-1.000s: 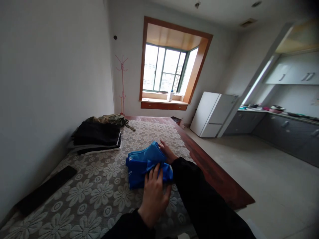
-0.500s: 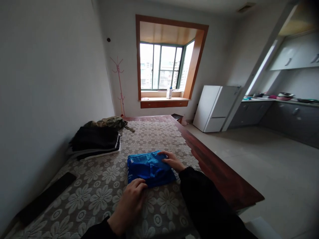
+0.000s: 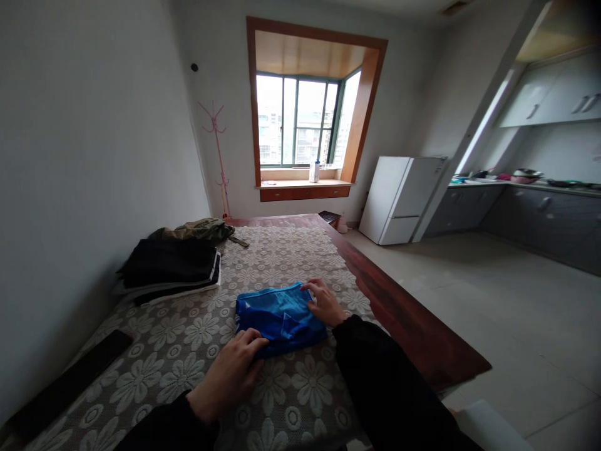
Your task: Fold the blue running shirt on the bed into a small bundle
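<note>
A folded bright blue garment [image 3: 279, 317] lies flat on a floral lace cloth [image 3: 188, 351] that covers a dark wooden table. My left hand [image 3: 230, 374] rests at the garment's near left corner, with the fingertips on its edge. At the right edge of the blue garment my right hand [image 3: 323, 302] presses down with spread fingers. Both arms wear black sleeves.
A stack of folded dark clothes [image 3: 171, 266] with an olive piece [image 3: 201, 229] behind it sits at the far left of the table. A black flat object [image 3: 70, 379] lies near the left wall. The table's bare wooden edge [image 3: 413, 326] runs on the right; a white fridge [image 3: 401, 199] stands beyond.
The blue garment went from a raised, half-folded bundle to a flat folded packet. My left hand slid off its top to the near left corner; my right hand stayed at the right edge.
</note>
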Action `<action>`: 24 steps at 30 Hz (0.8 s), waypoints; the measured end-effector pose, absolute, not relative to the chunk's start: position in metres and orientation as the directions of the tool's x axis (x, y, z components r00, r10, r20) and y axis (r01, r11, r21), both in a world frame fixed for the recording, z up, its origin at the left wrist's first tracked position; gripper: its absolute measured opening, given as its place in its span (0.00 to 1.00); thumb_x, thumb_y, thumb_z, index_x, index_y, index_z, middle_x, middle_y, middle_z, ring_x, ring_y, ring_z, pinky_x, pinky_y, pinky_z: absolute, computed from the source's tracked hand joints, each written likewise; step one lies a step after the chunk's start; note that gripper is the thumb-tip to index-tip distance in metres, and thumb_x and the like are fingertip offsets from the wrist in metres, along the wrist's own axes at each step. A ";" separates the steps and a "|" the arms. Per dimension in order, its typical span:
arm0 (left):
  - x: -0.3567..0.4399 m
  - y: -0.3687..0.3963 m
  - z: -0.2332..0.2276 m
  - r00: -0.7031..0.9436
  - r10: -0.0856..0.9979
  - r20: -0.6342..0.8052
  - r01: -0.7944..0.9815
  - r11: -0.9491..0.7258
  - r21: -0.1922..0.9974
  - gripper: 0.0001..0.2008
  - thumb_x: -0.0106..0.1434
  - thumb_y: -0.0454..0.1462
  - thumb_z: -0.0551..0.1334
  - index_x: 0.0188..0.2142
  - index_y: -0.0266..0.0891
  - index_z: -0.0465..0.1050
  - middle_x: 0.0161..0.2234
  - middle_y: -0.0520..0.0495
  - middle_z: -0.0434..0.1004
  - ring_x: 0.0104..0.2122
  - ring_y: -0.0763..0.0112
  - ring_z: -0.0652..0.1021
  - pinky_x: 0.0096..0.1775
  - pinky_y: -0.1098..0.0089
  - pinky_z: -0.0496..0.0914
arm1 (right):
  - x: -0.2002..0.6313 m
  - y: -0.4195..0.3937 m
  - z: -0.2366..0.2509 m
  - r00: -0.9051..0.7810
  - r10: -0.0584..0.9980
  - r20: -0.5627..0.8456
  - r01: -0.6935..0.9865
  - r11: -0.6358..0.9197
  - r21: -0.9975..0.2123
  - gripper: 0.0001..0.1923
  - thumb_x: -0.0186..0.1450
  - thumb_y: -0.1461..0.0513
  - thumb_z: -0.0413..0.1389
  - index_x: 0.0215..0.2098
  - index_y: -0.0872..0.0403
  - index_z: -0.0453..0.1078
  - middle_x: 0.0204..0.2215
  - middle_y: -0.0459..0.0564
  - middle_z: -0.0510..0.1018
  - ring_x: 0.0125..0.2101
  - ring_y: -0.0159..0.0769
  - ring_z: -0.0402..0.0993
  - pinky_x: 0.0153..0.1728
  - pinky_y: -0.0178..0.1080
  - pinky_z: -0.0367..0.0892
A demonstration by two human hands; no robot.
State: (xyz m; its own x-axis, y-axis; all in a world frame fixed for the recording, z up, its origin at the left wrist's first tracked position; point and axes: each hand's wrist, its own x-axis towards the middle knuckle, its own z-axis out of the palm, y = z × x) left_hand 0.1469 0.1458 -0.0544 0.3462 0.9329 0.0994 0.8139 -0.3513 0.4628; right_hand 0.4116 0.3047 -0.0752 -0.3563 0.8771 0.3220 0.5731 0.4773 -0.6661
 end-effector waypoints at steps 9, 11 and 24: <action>0.130 0.191 -0.038 0.520 0.852 0.058 0.745 -0.486 0.456 0.17 0.67 0.32 0.53 0.42 0.46 0.80 0.41 0.49 0.83 0.40 0.65 0.81 0.43 0.68 0.71 | 0.355 0.276 -0.073 -0.803 0.524 0.283 0.342 0.795 -0.502 0.08 0.67 0.54 0.62 0.42 0.47 0.77 0.40 0.51 0.78 0.45 0.45 0.73 0.50 0.45 0.66; 0.122 0.201 -0.042 0.525 0.848 0.068 0.723 -0.487 0.491 0.17 0.63 0.28 0.53 0.38 0.46 0.80 0.38 0.52 0.84 0.38 0.68 0.81 0.41 0.70 0.71 | 0.356 0.282 -0.079 -0.745 0.586 0.319 0.354 0.753 -0.555 0.06 0.69 0.56 0.59 0.39 0.48 0.76 0.40 0.51 0.77 0.45 0.43 0.73 0.49 0.44 0.67; 0.109 0.210 -0.071 0.368 0.880 0.302 0.719 -0.475 0.508 0.18 0.64 0.37 0.62 0.54 0.47 0.75 0.58 0.45 0.77 0.59 0.56 0.74 0.63 0.53 0.67 | 0.377 0.296 -0.084 -0.379 0.905 0.194 0.621 0.404 -0.671 0.22 0.65 0.52 0.61 0.54 0.50 0.70 0.26 0.42 0.74 0.28 0.37 0.71 0.33 0.38 0.61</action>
